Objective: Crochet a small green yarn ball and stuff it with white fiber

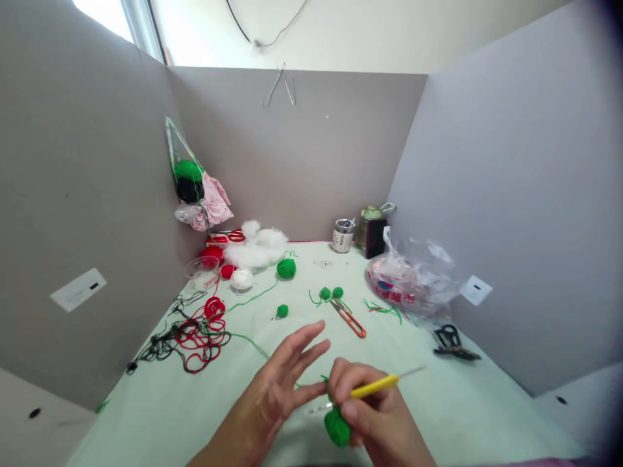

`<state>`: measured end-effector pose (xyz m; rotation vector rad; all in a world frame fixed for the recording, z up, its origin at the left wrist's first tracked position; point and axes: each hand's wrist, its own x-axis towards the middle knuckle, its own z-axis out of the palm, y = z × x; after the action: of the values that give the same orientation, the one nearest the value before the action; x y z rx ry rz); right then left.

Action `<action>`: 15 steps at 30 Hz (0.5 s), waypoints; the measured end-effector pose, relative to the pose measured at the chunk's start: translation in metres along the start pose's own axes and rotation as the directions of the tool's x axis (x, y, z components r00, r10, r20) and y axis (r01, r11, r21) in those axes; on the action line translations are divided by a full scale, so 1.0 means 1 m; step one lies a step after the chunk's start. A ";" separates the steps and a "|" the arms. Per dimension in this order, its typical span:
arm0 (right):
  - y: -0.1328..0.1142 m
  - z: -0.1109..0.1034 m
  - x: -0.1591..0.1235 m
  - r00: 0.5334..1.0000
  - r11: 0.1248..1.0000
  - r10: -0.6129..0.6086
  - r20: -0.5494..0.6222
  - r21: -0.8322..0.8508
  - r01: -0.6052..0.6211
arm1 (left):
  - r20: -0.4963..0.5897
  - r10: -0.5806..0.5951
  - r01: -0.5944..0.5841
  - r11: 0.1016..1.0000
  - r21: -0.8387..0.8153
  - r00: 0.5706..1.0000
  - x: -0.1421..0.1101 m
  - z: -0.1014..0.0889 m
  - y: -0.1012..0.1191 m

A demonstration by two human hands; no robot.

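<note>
My right hand point(370, 402) is closed around the yellow handle of a crochet hook point(374, 387). Its fingers also pinch a small green crocheted piece point(337, 428), which hangs below the metal shaft. Beside it on the left, my left hand point(280, 383) has its fingers spread, one fingertip reaching close to the piece and the right hand's fingers. Whether that fingertip touches the piece I cannot tell. A strand of green yarn point(253, 342) runs over the table toward my left hand and passes out of sight behind it.
Orange thread snips point(348, 318) lie ahead, near two small green balls point(325, 294). Tangled red and black yarn point(195, 334) spreads at left. White stuffing point(257, 246) and a green yarn ball point(286, 268) sit farther back. A plastic bag point(413, 275) and black-handled scissors point(452, 344) are at right.
</note>
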<state>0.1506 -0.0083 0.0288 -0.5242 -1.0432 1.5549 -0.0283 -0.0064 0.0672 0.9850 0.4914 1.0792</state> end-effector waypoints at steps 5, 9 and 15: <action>-0.002 0.012 -0.006 0.998 0.995 -0.049 0.051 0.089 0.044 | -0.078 0.217 -0.228 0.954 -0.193 0.973 0.027 0.016 0.015; -0.011 0.011 -0.006 0.993 0.989 -0.081 -0.084 0.114 0.090 | 0.085 0.554 -0.508 0.678 0.530 0.828 0.031 0.000 0.002; -0.003 0.009 -0.002 0.926 0.974 -0.225 -0.302 -0.106 0.202 | 0.008 0.290 -0.237 0.766 0.597 0.957 0.009 -0.008 -0.035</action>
<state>0.1457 -0.0136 0.0355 -0.6612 -0.8825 1.1985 -0.0127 0.0009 0.0346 1.6076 0.8096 1.2521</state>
